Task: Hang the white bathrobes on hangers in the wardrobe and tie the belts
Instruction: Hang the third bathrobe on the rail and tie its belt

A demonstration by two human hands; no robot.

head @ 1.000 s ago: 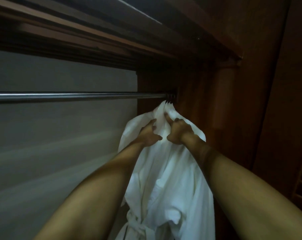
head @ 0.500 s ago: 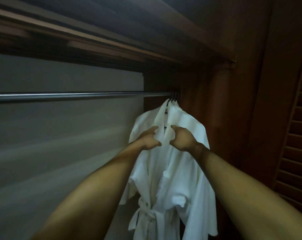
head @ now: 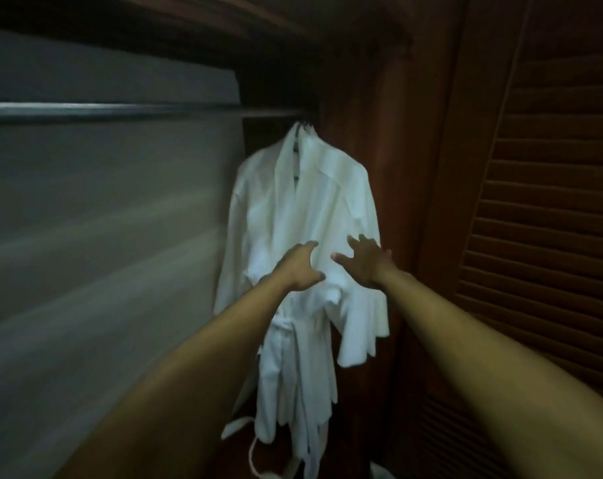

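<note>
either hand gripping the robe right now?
No. The left hand and right hand are spread open in front of the bathrobe, holding no fabric.

Both hands [head: 334,267] outstretched, fingers [head: 357,240] spread

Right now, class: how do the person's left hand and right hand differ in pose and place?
The left hand sits lower, thumb tucked toward the robe front; the right hand sits higher with fingers spread wider. The left hand is nearer the belt; the right, nearer the sleeve. Both are open before the bathrobe.
</note>
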